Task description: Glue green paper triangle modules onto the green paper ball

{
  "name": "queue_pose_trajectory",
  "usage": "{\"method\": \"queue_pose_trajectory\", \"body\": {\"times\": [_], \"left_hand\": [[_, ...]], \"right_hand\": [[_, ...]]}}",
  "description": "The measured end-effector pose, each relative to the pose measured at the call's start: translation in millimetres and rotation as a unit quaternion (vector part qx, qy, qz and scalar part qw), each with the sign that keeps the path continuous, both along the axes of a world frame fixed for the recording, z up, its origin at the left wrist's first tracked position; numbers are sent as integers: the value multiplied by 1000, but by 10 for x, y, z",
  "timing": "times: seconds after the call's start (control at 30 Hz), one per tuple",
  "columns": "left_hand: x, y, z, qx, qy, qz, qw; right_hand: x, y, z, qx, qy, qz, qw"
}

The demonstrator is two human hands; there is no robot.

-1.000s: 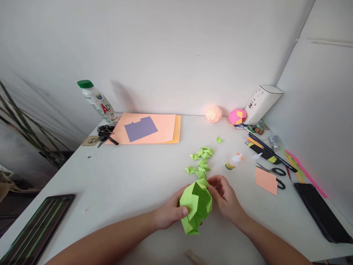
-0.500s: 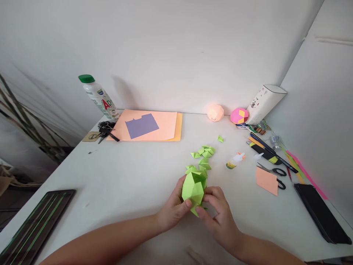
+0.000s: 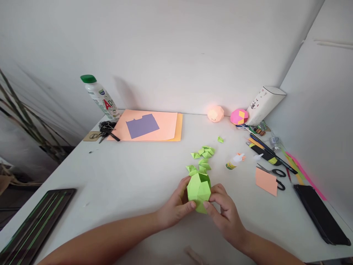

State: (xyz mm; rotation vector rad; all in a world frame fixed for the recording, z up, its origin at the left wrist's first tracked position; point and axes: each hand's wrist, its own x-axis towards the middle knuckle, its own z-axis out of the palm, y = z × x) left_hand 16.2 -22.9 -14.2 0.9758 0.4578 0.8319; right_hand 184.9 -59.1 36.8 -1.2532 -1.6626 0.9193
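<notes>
Green paper ball [image 3: 198,188], gap at top, is held between both hands. Left hand [image 3: 178,206] grips its left side, thumb in front; right hand [image 3: 226,213] pinches its lower right. Folded pieces [image 3: 204,151] lie just beyond the grip; small bottle [image 3: 234,161] and scissors [image 3: 278,172], to its right.

Lime green is lighting up the folded paper shape [image 3: 198,193], and the small folded pieces [image 3: 205,151] are matching it! The purple sheet [image 3: 142,126] is contrasting with the peach sheet [image 3: 168,125], yellow patches [image 3: 241,113] are breaking up the pink ball [image 3: 235,117], a green cap [image 3: 88,78] is brightening the white bottle [image 3: 99,98], and green stripes [image 3: 41,227] are streaking the dark case [image 3: 37,228]!
</notes>
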Motion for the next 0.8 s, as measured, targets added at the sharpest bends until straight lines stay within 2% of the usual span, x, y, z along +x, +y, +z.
{"method": "queue_pose_trajectory", "body": {"times": [0.2, 0.47, 0.67, 0.8], "left_hand": [[-6, 12, 12, -9, 2, -8, 1000], [10, 15, 34, 5, -4, -9, 1000], [1, 30, 67, 0, -8, -28, 1000], [-23, 55, 98, -20, -20, -55, 998]], "right_hand": [[6, 10, -11, 15, 7, -16, 1000], [28, 16, -26, -10, 34, -6, 999], [48, 10, -24, -17, 24, 4, 1000], [33, 20, 7, 7, 0, 18, 1000]]}}
